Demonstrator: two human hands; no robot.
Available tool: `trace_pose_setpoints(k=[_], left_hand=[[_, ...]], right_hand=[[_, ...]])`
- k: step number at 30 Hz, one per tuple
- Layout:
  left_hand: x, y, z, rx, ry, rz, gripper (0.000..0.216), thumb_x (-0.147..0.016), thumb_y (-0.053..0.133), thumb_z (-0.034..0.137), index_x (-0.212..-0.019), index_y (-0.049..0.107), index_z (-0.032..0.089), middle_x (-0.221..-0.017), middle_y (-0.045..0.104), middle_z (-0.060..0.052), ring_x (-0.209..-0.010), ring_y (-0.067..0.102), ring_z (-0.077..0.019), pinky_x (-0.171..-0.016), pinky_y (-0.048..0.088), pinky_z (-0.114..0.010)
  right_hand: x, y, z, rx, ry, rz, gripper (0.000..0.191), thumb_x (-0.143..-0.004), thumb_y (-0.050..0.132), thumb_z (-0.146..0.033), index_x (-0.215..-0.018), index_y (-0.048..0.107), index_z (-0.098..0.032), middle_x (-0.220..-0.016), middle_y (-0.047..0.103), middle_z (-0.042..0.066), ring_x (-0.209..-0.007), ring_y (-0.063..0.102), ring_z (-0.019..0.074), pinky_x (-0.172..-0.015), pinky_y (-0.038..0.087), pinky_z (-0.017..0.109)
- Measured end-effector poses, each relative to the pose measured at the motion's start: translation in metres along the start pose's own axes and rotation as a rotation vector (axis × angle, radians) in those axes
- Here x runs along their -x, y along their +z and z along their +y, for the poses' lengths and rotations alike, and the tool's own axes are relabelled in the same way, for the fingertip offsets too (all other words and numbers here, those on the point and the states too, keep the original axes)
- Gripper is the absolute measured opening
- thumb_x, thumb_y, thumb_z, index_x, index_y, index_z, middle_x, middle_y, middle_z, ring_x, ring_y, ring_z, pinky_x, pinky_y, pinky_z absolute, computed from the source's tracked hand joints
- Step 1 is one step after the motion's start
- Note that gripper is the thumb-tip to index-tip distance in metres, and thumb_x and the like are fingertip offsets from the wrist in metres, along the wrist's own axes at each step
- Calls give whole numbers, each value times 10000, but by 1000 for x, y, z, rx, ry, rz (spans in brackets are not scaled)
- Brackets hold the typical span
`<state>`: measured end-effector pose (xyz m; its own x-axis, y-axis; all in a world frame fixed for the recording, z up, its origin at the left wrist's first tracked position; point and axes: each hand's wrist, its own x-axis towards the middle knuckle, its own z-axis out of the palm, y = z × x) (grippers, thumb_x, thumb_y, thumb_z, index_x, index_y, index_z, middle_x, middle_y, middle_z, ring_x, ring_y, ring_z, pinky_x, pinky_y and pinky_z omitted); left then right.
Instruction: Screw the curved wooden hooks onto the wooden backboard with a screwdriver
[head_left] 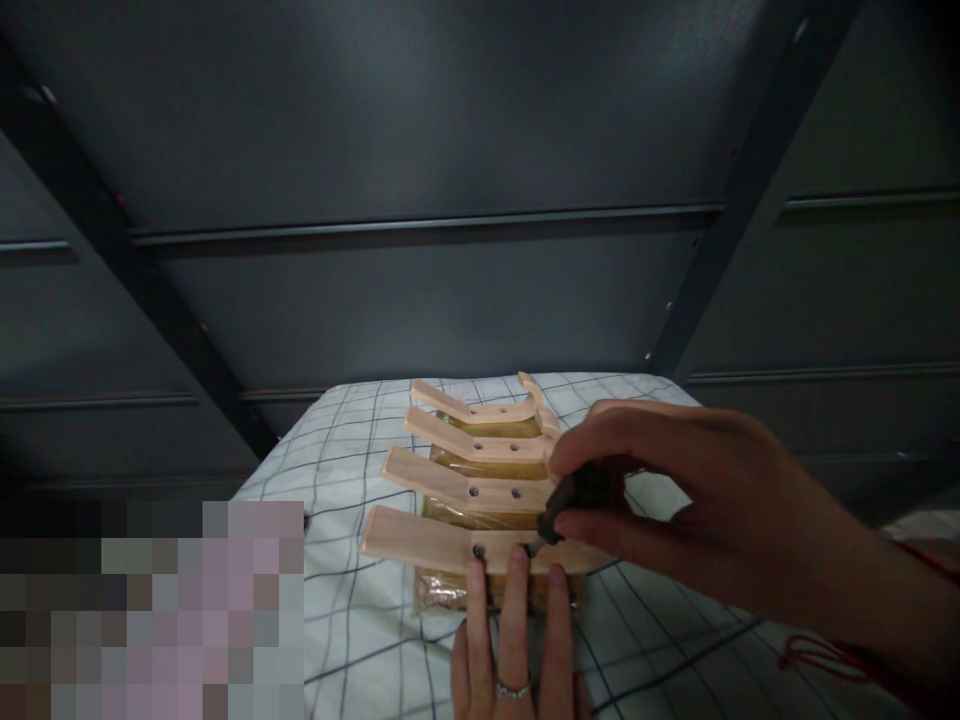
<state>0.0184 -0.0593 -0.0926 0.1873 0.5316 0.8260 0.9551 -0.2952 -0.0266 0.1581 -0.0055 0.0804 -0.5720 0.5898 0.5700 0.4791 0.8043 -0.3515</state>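
A wooden rack (465, 490) of several pale slats with curved ends, fixed on a darker wooden base, lies on a checked white sheet (360, 620). My right hand (675, 510) is closed around a dark-handled screwdriver (574, 495); its tip points at a screw hole in the nearest slat. My left hand (517, 650), wearing a ring, reaches in from below with its fingers stretched flat against the near edge of the rack, pressing on the nearest slat.
A dark panelled wall (450, 200) with diagonal metal bars rises behind the bed. A pixelated patch covers the lower left corner. A red cord (832, 655) lies on the sheet by my right wrist.
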Motion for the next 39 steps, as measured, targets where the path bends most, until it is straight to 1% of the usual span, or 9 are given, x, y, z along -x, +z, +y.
trace_pose_setpoints(k=[6,10,17,19,22,26,32,35,39], left_hand=[[2,-2,-5,-6,41,-41,741,-758,508,233,-1443,225,227,-1560,145,-32,-1406,165,-317,-768,508,-293],[3,-1,-5,5,42,-39,737,-757,499,223,-1443,228,221,-1566,112,-35,-1401,180,-321,-752,501,-293],[4,3,-1,8,10,10,737,-712,520,220,-1418,311,239,-1524,265,-32,-1373,256,-336,-743,497,-314],[3,4,0,15,-4,33,764,-693,519,204,-1423,296,237,-1545,209,-18,-1369,268,-331,-748,497,-319],[3,4,1,5,-16,34,757,-710,499,202,-1431,271,232,-1559,149,-13,-1390,224,-312,-739,497,-313],[3,2,-1,3,2,13,752,-721,509,204,-1432,267,238,-1558,161,-18,-1399,198,-309,-733,514,-307],[1,-2,-3,-7,32,-54,777,-732,520,220,-1446,212,218,-1568,96,-43,-1398,189,-325,-733,517,-299],[2,-2,-3,-11,17,-43,756,-752,507,223,-1446,208,227,-1569,93,-33,-1406,162,-316,-749,516,-299],[3,1,-2,9,20,12,688,-763,488,229,-1423,293,232,-1532,246,-33,-1385,232,-321,-729,507,-309]], right_hand=[[-6,6,-1,89,110,138,167,-723,658,-187,-653,507,-189,-554,530,-53,-428,488,79,-385,380,191],[-7,8,1,41,22,180,77,-769,618,-125,-763,557,-173,-712,590,-2,-550,544,96,-479,447,203],[2,-5,1,59,-44,-8,260,-856,490,-60,-1035,612,-203,-983,682,35,-826,639,115,-717,507,197],[1,-7,1,84,-38,-2,216,-859,498,-93,-988,630,-207,-891,696,27,-770,648,126,-697,510,221],[-3,-4,-2,109,4,2,46,-792,624,-167,-764,595,-190,-622,599,-42,-500,546,77,-475,434,179],[-7,1,-6,140,14,74,270,-734,689,-222,-588,463,-195,-522,480,-77,-435,451,54,-395,340,164],[-6,6,-3,78,-40,135,26,-810,603,-148,-793,601,-167,-688,568,-12,-543,532,95,-480,437,195],[-5,4,0,81,-113,63,98,-857,585,-223,-790,632,-170,-733,622,15,-648,598,121,-577,494,203],[-2,-2,-1,155,-118,5,218,-920,461,-202,-1054,630,-175,-997,705,79,-902,665,164,-779,537,248]])
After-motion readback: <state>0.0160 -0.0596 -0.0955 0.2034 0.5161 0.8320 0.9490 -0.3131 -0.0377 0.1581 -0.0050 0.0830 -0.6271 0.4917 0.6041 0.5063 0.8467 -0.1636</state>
